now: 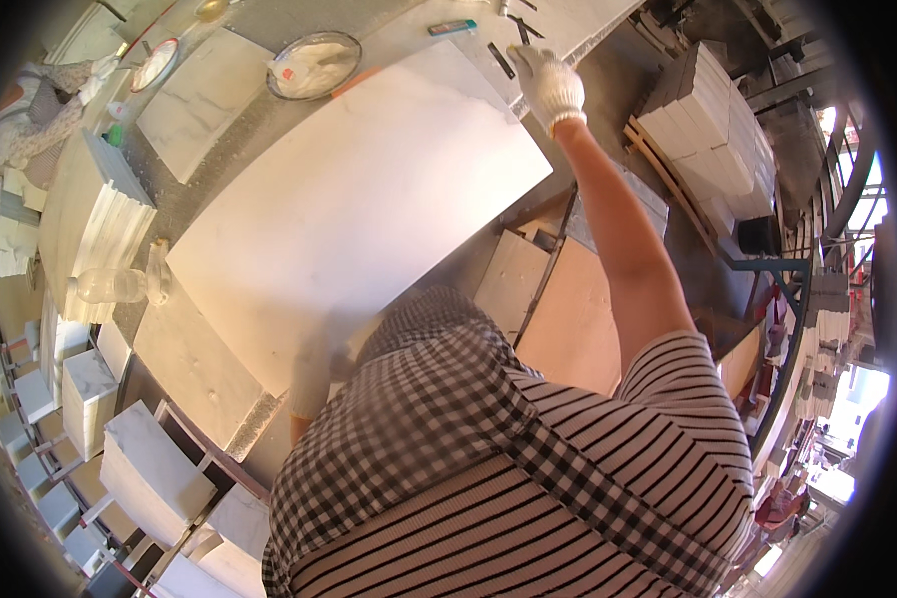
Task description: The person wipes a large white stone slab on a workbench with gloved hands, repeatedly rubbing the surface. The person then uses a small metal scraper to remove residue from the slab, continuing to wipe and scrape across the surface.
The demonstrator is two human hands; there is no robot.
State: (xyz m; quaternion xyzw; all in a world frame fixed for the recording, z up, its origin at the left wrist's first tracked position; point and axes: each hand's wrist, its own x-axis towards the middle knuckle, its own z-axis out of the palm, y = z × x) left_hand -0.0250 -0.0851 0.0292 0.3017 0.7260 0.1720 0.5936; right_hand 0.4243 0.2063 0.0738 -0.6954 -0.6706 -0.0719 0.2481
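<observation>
Toward the upper middle of the frame, my right hand (549, 85), gloved, rests closed over the far corner of the large white stone slab (359, 209), which lies flat across the surface (259, 159). My left hand (311, 384) grips the slab's near edge at lower centre. Risk, as I judge it: uneven pull could swing the slab into the glass bowl (314, 65) or plastic bottle (110, 285) just beside it.
</observation>
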